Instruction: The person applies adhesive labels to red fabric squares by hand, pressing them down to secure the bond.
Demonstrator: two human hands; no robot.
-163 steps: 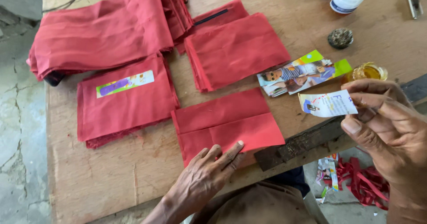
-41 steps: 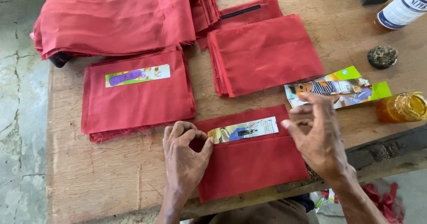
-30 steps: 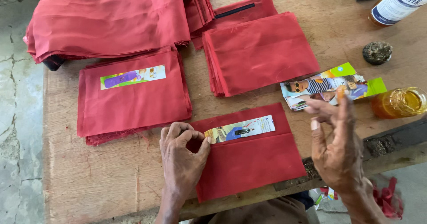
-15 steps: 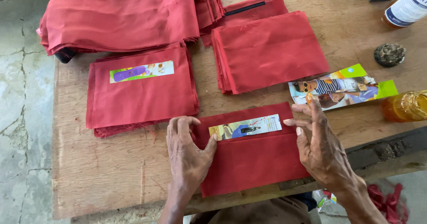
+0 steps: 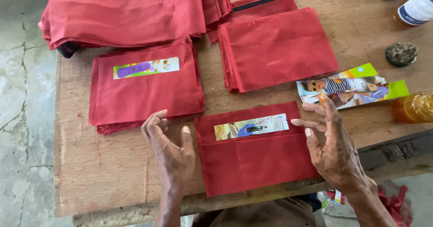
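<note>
- Our fingers are loose and spread, pinching nothing: the left hand (image 5: 169,152) hovers just left of the red cloth (image 5: 257,159), the right hand (image 5: 336,152) at its right edge.
- The cloth lies flat at the table's near edge, a printed strip (image 5: 251,127) across its upper part.
- Left of it sits a cloth stack (image 5: 144,89) with its own strip (image 5: 145,68); behind, another stack (image 5: 277,46).
- Loose strips (image 5: 352,86) and an amber jar (image 5: 414,107) lie towards the right edge of the table (image 5: 103,173).
</note>
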